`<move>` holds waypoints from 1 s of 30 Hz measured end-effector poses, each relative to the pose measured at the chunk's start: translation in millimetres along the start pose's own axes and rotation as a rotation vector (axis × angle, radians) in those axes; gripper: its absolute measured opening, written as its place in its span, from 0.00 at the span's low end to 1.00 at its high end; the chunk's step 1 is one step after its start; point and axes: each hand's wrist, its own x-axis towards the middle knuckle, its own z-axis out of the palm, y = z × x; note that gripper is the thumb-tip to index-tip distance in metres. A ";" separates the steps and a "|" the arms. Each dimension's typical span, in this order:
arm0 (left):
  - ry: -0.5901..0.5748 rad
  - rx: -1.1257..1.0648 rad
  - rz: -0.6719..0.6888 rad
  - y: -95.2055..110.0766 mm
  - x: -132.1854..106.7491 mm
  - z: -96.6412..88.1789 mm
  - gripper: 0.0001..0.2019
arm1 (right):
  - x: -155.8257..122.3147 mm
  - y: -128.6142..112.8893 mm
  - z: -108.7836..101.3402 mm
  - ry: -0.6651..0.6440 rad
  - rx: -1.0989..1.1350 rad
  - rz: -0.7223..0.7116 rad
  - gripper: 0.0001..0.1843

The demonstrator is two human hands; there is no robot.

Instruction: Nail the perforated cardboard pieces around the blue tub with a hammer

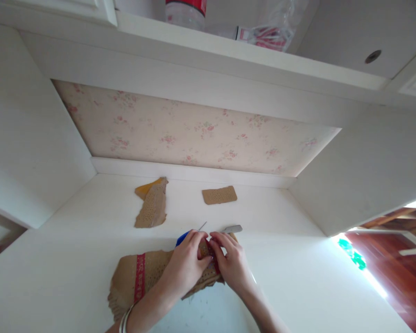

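Observation:
A large piece of brown perforated leather-like material [159, 263] with ragged edges lies in front of me, a red band with pale markings [139, 277] running across its left part. My left hand [189, 261] is closed in a pinch on its right part, by a second red strip. Opposite it, fingertips almost meeting, my right hand [230, 259] pinches the same edge. Part of a blue object [182, 238] shows behind my left hand, mostly hidden. A thin metal rod [203, 226] and a flat grey tool end [233, 229] stick out just beyond my fingers.
A small brown perforated rectangle [219, 195] and an irregular brown scrap [151, 207] with a yellow-orange part lie farther back on the white surface [280, 277]. White panels [360, 162] enclose both sides. Overhead, a shelf [229, 55] holds a red-labelled container [185, 14] and a clear bag [270, 34].

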 end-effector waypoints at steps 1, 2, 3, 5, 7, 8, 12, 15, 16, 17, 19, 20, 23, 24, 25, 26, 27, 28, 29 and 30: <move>0.000 -0.006 -0.003 -0.8 -0.1 0.6 0.21 | -0.1 -0.2 0.4 -0.005 -0.004 -0.003 0.11; -0.001 -0.011 -0.007 -1.4 -0.2 1.0 0.21 | -0.2 -0.7 0.6 -0.010 -0.008 -0.005 0.12; -0.004 -0.016 -0.011 -1.7 -0.3 1.2 0.22 | -0.2 -1.2 0.8 -0.014 -0.012 -0.007 0.12; -0.006 -0.026 -0.021 -1.8 -0.5 1.3 0.21 | 0.1 -2.5 0.9 -0.023 -0.020 -0.011 0.12; -0.007 -0.035 -0.029 -1.4 -0.9 1.3 0.22 | 0.9 -3.1 0.7 -0.033 -0.029 -0.013 0.13; -0.008 -0.039 -0.031 -1.1 -1.2 1.3 0.22 | 1.2 -3.0 0.6 -0.038 -0.034 -0.013 0.13; -0.015 -0.048 -0.037 0.0 -2.8 1.4 0.22 | 1.2 -0.2 0.8 -0.051 -0.058 -0.003 0.14; -0.020 -0.047 -0.041 1.7 -3.1 0.9 0.21 | -0.8 2.5 2.3 -0.051 -0.076 0.015 0.15; -0.017 -0.048 -0.041 2.8 -2.9 0.5 0.20 | -1.6 3.2 2.9 -0.050 -0.081 0.021 0.15; -0.013 -0.052 -0.038 4.3 -2.5 -0.2 0.19 | -2.2 3.7 3.3 -0.048 -0.086 0.025 0.15; -0.002 -0.070 -0.021 8.0 -1.6 -2.2 0.16 | -2.9 4.1 3.7 -0.044 -0.094 0.030 0.15; 0.002 -0.081 -0.006 10.1 -1.0 -3.4 0.14 | -3.0 4.1 3.6 -0.040 -0.098 0.029 0.15; 0.010 -0.111 0.031 14.8 1.5 -6.7 0.11 | -2.7 4.1 2.2 -0.032 -0.107 0.024 0.18; 0.015 -0.118 0.037 15.4 2.6 -7.1 0.10 | -2.6 4.1 1.7 -0.031 -0.111 0.021 0.19; 0.022 -0.125 0.039 15.4 3.7 -7.0 0.09 | -2.5 4.1 1.5 -0.030 -0.114 0.020 0.19; 0.033 -0.127 0.038 14.8 4.7 -6.4 0.07 | -2.5 3.9 1.5 -0.032 -0.118 0.019 0.20; 0.045 -0.126 0.037 13.7 5.7 -5.3 0.06 | -2.5 3.6 1.7 -0.034 -0.123 0.020 0.20; 0.057 -0.119 0.034 12.3 6.6 -4.0 0.05 | -2.6 3.1 2.2 -0.038 -0.129 0.020 0.19; 0.069 -0.106 0.033 10.7 7.2 -2.4 0.04 | -2.7 2.6 2.5 -0.042 -0.134 0.021 0.19; 0.083 -0.089 0.034 9.2 7.7 -0.9 0.05 | -2.9 2.0 2.6 -0.046 -0.139 0.022 0.18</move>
